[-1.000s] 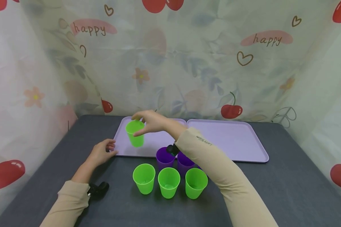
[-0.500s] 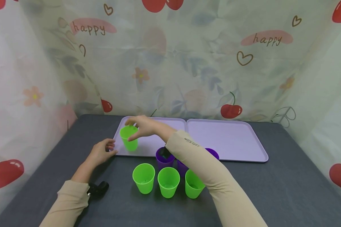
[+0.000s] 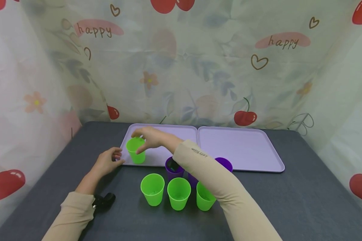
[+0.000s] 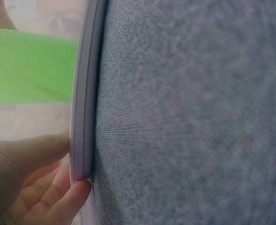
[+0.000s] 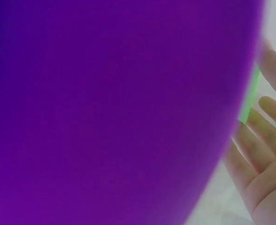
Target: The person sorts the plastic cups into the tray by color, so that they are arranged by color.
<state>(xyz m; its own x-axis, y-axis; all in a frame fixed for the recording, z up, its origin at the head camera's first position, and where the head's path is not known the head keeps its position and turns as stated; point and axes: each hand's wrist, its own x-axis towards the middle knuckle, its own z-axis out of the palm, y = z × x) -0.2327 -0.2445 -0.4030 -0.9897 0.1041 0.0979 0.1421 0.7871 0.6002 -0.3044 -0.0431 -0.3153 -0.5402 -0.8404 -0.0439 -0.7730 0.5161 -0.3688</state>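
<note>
Right hand (image 3: 152,137), fingers part-curled, grips green cup (image 3: 135,154), roughly upright, over left tray (image 3: 158,156) near its near-left corner (base contact unclear); left hand (image 3: 107,162) pinches tray edge, just left of cup.

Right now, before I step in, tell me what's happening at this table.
A person's right hand grips a green cup, mouth up, at the near left part of the left tray; whether its base touches down is hard to tell. The left hand holds that tray's near left corner. Three more green cups stand in a row on the table, with purple cups behind them, partly hidden by the right sleeve.
</note>
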